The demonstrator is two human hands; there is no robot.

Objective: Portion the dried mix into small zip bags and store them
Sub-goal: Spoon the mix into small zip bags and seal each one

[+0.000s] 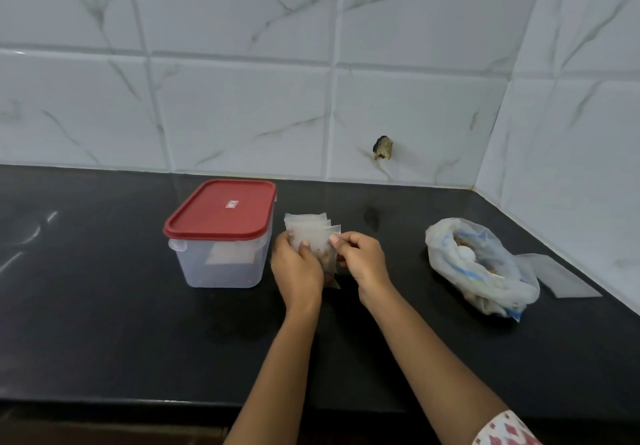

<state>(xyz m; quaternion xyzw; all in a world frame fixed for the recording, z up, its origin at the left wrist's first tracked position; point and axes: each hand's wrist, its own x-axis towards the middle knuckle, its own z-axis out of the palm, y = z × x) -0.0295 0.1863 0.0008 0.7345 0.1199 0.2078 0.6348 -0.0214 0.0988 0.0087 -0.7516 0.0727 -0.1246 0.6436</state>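
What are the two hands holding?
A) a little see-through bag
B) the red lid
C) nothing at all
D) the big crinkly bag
A: the left hand and the right hand both pinch a little see-through bag between them, with some brown mix at its bottom.
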